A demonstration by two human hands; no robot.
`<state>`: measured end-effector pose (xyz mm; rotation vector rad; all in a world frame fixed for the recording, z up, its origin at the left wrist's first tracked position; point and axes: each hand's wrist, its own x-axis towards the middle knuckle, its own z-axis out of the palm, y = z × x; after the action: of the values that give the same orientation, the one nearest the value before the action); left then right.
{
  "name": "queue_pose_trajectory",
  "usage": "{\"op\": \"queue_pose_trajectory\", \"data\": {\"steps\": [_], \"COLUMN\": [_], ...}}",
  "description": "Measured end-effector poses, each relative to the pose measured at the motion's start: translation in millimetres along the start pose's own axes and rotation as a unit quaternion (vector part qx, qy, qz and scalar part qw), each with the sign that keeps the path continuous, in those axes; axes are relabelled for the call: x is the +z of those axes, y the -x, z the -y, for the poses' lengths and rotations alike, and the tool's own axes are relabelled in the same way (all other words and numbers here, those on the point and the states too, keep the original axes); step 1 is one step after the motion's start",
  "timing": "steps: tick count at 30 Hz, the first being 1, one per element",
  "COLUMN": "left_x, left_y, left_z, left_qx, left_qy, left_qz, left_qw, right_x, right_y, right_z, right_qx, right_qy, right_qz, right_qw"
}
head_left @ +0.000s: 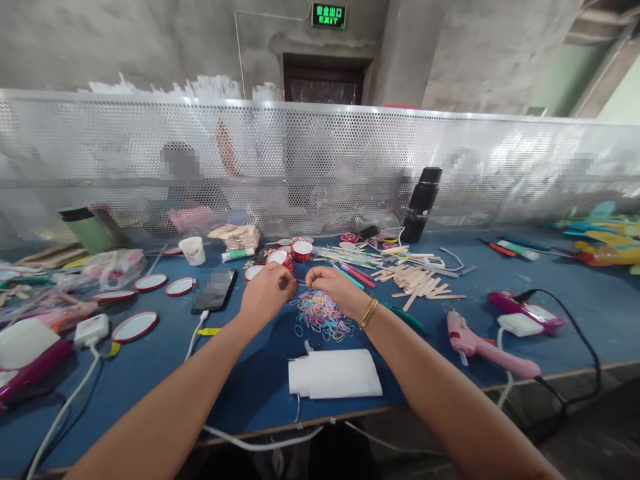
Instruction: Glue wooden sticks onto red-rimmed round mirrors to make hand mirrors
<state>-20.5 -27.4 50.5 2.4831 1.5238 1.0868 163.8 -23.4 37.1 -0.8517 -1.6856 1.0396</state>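
bare forearms (173, 393); hands (267, 293) near colourful rubber bands (323, 315)

I've got a black flask (423, 207) on the worktop (515, 277); perforated screen (310, 147) behind it, exit sign (329, 15) up and left of it, paper cup (193, 252) well left of it, pink glue gun (469, 341) nearer my camera, right of it.

- We count two hands: one left hand (267, 291), one right hand (333, 285).
- One heap of small bands (323, 313), one of wooden sticks (420, 280); pieces too jumbled for us to tally.
- Left: at least four loose red-rimmed discs (135, 327), one phone (221, 293), one paper cup (193, 251).
- Right: one pink glue gun (493, 350), one black bottle (423, 205).
- Far: one exit sign (329, 15).
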Motion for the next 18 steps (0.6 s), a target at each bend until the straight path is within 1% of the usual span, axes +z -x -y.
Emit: {"op": "queue_pose_trajectory", "data": {"steps": [2, 4, 5, 7, 10, 13, 15, 18], "left_x": [2.2, 4.3, 5.1, 6.7, 9.3, 10.8, 9.8, 6.1], "left_y": [-3.9, -7.2, -8.2, -8.7, -6.7, -4.6, -4.6, -6.8], "left_z": [9.6, 18.0, 20.8, 22.9, 19.2, 14.1, 12.6, 14.3], "left_qx": [-0.013, -0.033, -0.04, -0.048, -0.031, -0.003, -0.009, -0.039], "left_qy": [0.02, 0.032, 0.041, 0.053, 0.077, 0.142, 0.197, 0.267], "left_qz": [0.013, 0.018, 0.019, 0.019, 0.022, 0.032, 0.044, 0.065], "left_qw": [1.0, 0.999, 0.998, 0.997, 0.996, 0.989, 0.979, 0.961], "right_x": [-1.3, -2.2, -2.1, -0.3, 4.6, 6.7, 4.7, -2.8], "right_y": [2.7, 6.1, 7.5, 9.0, 7.3, 3.8, 2.3, 2.2], "right_z": [8.1, 15.3, 17.2, 16.5, 6.7, -1.8, -2.5, 1.1], "right_qx": [-0.02, -0.035, -0.036, -0.033, -0.005, 0.004, -0.016, -0.059], "right_qy": [-0.109, -0.206, -0.238, -0.268, -0.239, -0.155, -0.106, -0.034], "right_qz": [0.021, 0.053, 0.071, 0.097, 0.107, 0.082, 0.051, -0.004], "right_qw": [0.994, 0.977, 0.968, 0.958, 0.965, 0.984, 0.993, 0.998]}}
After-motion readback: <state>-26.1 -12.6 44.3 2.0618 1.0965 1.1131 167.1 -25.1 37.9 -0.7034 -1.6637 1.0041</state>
